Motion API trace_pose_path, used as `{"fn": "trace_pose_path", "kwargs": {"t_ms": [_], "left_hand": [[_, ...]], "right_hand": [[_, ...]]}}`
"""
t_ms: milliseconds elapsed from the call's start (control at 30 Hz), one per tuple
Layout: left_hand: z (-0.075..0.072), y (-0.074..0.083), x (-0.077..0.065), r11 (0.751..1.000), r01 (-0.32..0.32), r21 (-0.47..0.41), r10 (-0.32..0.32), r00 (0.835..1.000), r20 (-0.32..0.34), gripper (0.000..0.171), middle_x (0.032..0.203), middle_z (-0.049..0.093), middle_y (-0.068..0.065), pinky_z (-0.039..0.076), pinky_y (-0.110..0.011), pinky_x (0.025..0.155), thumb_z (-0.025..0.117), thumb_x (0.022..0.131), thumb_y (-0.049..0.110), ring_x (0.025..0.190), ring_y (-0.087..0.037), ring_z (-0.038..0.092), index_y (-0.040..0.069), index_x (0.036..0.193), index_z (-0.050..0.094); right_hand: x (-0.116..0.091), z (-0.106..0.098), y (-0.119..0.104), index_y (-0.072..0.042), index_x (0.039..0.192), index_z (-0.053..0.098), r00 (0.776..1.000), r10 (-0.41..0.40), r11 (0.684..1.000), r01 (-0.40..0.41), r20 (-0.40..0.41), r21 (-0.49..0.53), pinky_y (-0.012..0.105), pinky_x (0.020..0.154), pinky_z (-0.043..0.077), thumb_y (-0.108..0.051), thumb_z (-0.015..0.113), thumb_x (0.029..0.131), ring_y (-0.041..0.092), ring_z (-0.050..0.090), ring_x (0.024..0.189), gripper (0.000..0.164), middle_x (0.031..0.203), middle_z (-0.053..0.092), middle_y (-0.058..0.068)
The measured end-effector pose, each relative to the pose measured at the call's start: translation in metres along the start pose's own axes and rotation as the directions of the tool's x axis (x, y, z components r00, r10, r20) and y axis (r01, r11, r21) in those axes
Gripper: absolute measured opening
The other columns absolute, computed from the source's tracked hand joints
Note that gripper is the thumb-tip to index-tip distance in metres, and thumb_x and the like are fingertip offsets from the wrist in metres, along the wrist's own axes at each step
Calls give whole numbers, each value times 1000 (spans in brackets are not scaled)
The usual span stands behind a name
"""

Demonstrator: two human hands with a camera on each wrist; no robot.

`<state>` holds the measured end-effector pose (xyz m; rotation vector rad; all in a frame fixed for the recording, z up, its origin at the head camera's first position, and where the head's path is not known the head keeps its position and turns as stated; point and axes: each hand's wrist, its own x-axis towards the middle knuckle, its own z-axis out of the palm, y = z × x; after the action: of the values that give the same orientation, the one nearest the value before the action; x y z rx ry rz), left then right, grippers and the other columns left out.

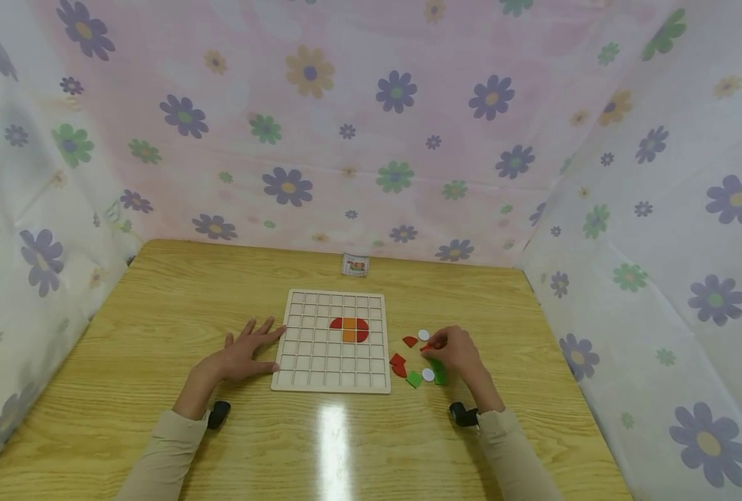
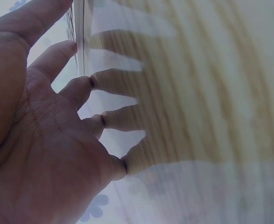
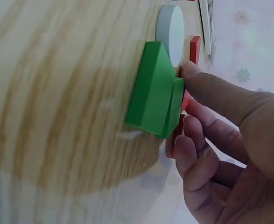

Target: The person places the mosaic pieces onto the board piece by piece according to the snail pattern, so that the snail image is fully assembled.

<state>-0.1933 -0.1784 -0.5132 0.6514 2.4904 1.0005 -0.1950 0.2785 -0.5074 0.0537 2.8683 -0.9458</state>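
A wooden grid board [image 1: 329, 365] lies on the table with red quarter-rounds [image 1: 362, 325] and orange squares [image 1: 349, 335] set in its upper cells. My left hand [image 1: 242, 355] rests with spread fingers at the board's left side, thumb and index finger against its edge. In the left wrist view that hand [image 2: 48, 126] has its fingertips on the tabletop. To the right of the board, my right hand [image 1: 460, 351] pinches a red piece [image 1: 426, 347] between thumb and fingers. Green pieces [image 3: 151, 93] lie close by that hand, partly hiding the red piece in the right wrist view.
Loose around the right hand are white discs [image 1: 428, 375], a green square [image 1: 414, 379] and several red pieces [image 1: 398, 360]. A small picture card [image 1: 355, 265] lies behind the board. Flowered cloth [image 1: 396, 177] hangs along the table's back and sides.
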Motion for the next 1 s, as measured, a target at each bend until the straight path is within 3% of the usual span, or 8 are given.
{"fn": "trace_pose_path", "kwargs": {"t_ms": [167,400,767,1000], "left_hand": [[1,-1,-1,1000,6,-9,-6,1000,2,79,166,8,-29,-11,-85,103,72,96,31,149,-59,-9,4,159,33],[1,-2,0,1000,0,-13,0,1000,0,78,167,8,-28,-12,-84,103,71,97,30,149,-58,-10,5,159,32],[2,-3,1,1000,-5,-22,5,1000,1,78,167,7,-28,-13,-84,103,71,97,30,149,-58,-10,5,159,32],[1,-3,1,1000,8,3,-8,1000,-4,78,167,8,-29,-11,-85,103,72,96,29,149,-59,-9,5,159,32]], "right_hand": [[1,2,0,-2,92,78,999,42,999,-41,17,-5,34,68,53,-16,86,83,17,63,74,19,83,71,5],[0,7,2,-4,92,77,999,41,999,-41,-5,-9,33,67,52,-15,85,84,18,63,76,16,86,71,7],[-2,9,2,-5,84,75,994,-75,996,78,-75,39,32,66,53,-8,83,85,16,63,72,8,79,71,4],[-1,10,2,0,99,79,982,-120,983,138,-147,118,35,71,59,-5,77,89,24,72,83,11,92,76,12]]}}
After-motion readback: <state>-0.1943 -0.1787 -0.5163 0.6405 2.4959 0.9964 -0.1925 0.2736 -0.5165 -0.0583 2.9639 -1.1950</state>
